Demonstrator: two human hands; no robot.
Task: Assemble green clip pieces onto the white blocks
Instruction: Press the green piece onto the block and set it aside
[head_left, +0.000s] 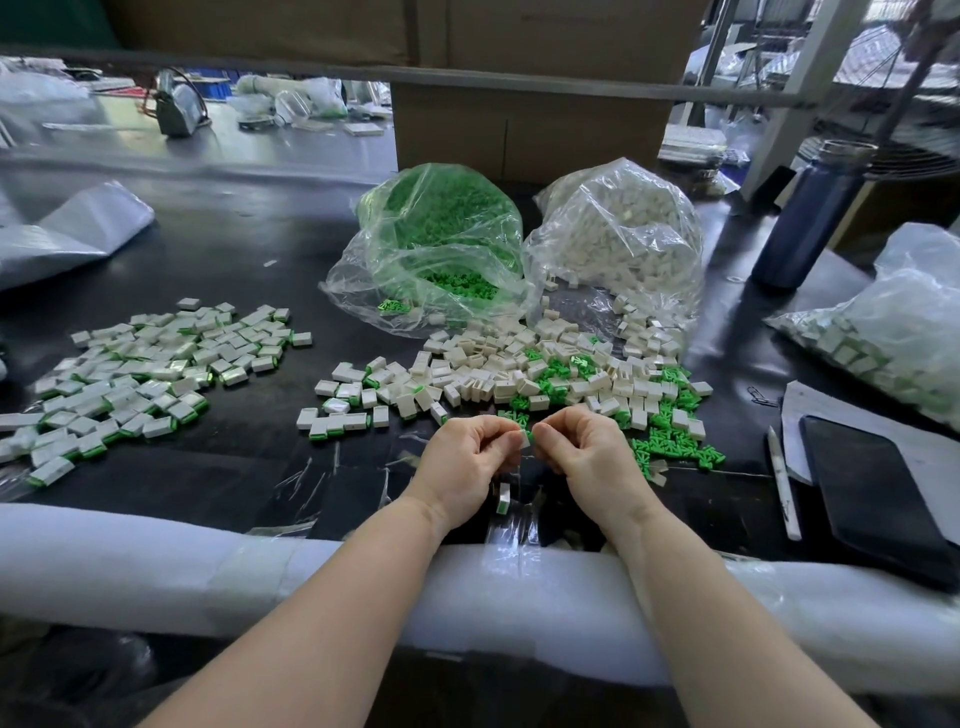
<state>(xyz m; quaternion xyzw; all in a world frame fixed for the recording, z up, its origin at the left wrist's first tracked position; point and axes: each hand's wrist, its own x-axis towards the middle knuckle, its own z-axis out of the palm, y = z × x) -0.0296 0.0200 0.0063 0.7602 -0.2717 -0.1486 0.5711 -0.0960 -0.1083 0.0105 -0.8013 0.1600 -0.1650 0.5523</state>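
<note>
Pinching one small white plastic block (525, 439) edged green, left hand (464, 460) and right hand (589, 451) meet in closed grips above bare black worktop (218, 473) near its padded front edge (156, 566).

Single wide-angle head view, looking forward and down from above the forearms, close over the left hand (470, 457) and right hand (582, 449) meeting low at centre, dark table (234, 249) stretching beyond them, edges bowed by the lens

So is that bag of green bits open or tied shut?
Open: the green clip bag lies with its mouth gaping toward the person, clips showing inside.
</note>
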